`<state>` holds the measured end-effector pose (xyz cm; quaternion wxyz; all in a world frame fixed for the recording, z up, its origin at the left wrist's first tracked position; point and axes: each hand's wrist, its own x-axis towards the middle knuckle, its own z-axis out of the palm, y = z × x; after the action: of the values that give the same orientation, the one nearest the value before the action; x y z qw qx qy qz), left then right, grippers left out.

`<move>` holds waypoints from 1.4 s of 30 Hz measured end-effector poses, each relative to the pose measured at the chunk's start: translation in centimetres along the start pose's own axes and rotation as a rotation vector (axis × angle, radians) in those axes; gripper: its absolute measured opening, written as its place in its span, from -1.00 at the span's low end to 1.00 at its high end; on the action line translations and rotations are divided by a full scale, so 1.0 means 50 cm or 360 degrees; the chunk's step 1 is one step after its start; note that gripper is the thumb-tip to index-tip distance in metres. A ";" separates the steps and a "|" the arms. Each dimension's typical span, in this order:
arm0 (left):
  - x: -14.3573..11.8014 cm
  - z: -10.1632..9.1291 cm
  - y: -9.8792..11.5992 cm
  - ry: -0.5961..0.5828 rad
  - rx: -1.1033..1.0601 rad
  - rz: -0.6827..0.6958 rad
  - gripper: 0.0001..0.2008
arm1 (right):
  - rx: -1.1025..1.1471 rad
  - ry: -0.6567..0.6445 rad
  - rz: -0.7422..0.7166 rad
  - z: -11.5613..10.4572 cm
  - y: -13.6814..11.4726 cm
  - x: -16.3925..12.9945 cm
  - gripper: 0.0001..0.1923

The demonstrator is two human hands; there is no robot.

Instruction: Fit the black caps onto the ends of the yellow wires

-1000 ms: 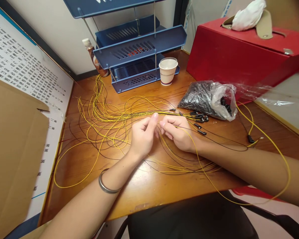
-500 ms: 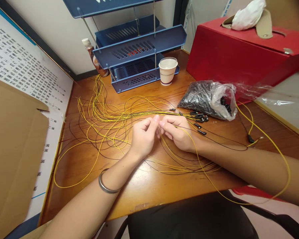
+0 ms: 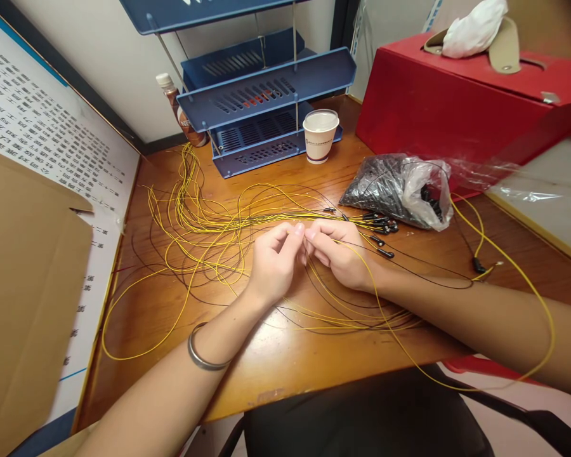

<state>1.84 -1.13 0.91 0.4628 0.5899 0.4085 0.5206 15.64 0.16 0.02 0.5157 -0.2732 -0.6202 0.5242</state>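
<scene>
Many thin yellow and black wires (image 3: 204, 228) lie looped across the wooden desk (image 3: 276, 362). My left hand (image 3: 272, 261) and my right hand (image 3: 342, 254) meet at the desk's middle, fingertips pinched together on a thin wire; what sits between the fingertips is too small to make out. A yellow wire (image 3: 528, 285) runs from my right hand in a wide loop off the desk's right side. Several wire ends with small black caps (image 3: 380, 223) lie just right of my right hand. A plastic bag of small black parts (image 3: 394, 187) lies behind them.
A blue stacked letter tray (image 3: 261, 95) stands at the back, with a paper cup (image 3: 320, 135) in front and a brown bottle (image 3: 181, 114) to its left. A red box (image 3: 461, 101) fills the back right. Cardboard (image 3: 23, 298) and a printed sheet (image 3: 52, 139) stand along the left.
My left thumb and fingers have shifted slightly toward the right hand's fingertips. Everything else has stayed put.
</scene>
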 end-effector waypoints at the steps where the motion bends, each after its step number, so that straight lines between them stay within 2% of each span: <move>1: 0.000 0.000 0.001 -0.0016 -0.0022 0.0002 -0.54 | 0.0007 -0.0006 -0.0003 0.000 0.000 0.000 -0.60; 6: -0.001 -0.002 0.004 -0.0054 -0.0112 -0.0008 -0.63 | 0.0018 0.0014 -0.0012 0.001 0.001 0.000 -0.60; 21: -0.001 -0.001 0.005 -0.0006 -0.0121 -0.0045 -0.69 | 0.0004 -0.0003 -0.0013 0.001 -0.002 0.000 -0.59; 42: 0.000 -0.002 0.003 -0.0027 -0.0168 -0.0012 -0.65 | 0.0024 -0.0009 -0.0030 -0.001 -0.001 0.000 -0.65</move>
<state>1.72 -1.16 1.05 0.4988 0.5675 0.3788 0.5345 15.68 0.17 0.09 0.5209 -0.2621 -0.6202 0.5248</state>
